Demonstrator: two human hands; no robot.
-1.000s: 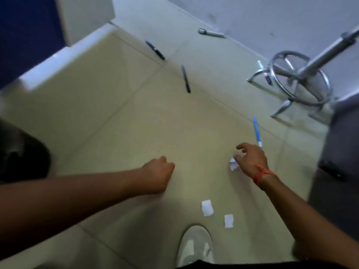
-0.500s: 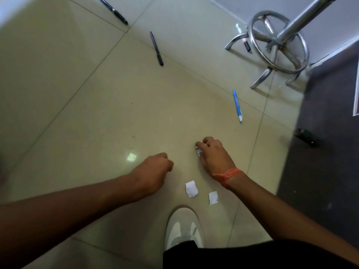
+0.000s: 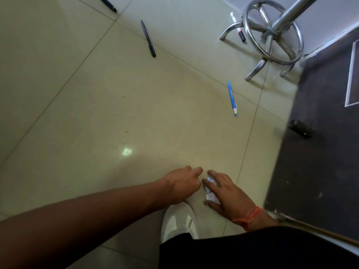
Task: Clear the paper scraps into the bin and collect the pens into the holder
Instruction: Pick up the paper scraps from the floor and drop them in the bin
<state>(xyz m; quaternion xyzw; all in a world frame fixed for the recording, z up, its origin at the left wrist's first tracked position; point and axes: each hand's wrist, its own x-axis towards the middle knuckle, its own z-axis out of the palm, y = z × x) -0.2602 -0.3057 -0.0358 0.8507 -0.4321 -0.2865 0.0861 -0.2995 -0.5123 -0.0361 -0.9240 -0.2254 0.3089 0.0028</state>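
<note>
My right hand (image 3: pixel 229 193), with an orange thread at the wrist, lies low over the floor and grips white paper scraps (image 3: pixel 211 197) between its fingers and palm. My left hand (image 3: pixel 183 184) is a loose fist right beside it, one finger reaching towards the scraps; I cannot see inside it. A blue pen (image 3: pixel 232 99) lies on the tiles further ahead. A dark pen (image 3: pixel 148 38) lies further off, and another dark pen (image 3: pixel 107 4) lies at the top edge. A white marker (image 3: pixel 237 26) lies under the stool. No bin or holder is in view.
A chrome stool base (image 3: pixel 272 33) stands at the top right. A dark mat (image 3: pixel 320 152) covers the right side, with a small black object (image 3: pixel 300 129) at its edge. My white shoe (image 3: pixel 179 220) is just below the hands.
My right hand closed on a scrap near the blue pen, then drew back to the two scraps by my shoe. My left hand followed and now sits beside it.
</note>
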